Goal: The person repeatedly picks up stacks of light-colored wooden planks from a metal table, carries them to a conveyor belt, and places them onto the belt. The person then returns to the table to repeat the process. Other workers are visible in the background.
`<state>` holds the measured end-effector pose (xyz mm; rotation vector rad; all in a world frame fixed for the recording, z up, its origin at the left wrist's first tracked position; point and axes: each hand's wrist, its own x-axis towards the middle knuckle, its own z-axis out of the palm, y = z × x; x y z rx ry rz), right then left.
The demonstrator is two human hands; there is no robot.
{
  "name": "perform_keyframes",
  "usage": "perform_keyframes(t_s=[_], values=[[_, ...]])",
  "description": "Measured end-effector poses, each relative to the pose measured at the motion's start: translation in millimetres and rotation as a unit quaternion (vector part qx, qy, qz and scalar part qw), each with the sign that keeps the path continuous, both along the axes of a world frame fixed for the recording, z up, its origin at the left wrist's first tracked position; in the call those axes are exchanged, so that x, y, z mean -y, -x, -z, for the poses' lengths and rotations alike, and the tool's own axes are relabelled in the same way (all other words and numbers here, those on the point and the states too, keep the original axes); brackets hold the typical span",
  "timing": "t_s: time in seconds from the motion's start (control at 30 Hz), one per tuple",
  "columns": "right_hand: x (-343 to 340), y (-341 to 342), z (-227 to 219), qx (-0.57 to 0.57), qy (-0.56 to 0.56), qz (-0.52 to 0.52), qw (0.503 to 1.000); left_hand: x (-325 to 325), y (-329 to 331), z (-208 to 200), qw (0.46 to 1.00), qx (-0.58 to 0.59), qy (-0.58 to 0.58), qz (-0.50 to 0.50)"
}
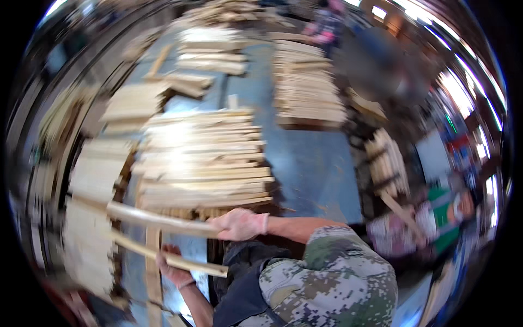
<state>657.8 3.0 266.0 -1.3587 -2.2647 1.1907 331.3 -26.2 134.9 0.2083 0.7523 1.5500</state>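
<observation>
The right hand (239, 224) grips a thick pale wooden strip (163, 219), the left hand (175, 270) a thin yellowish wooden strip (136, 246) — neither laid down yet. Rows of pale wooden slats (201, 163) already cover much of the smooth blue table (316, 163); blur obscures whether any is complete.

Viewed remotely, I see the right hand (242, 224) gripping a wooden strip (163, 221), the left hand (175, 274) a second strip (133, 246); a strip stack (308, 90) lines the right edge of the blue table (318, 169).
</observation>
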Motion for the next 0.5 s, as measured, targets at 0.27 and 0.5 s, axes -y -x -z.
perform_keyframes(t_s=[0.27, 0.5], values=[[28, -3, 8, -0.064, -0.067, 0.334, 0.938, -63, 23, 15, 0.980, -0.170, 0.037, 0.095], [-21, -20, -17, 0.071, -0.029, 0.460, 0.885, -81, 22, -32, 0.980, -0.168, 0.048, 0.098]])
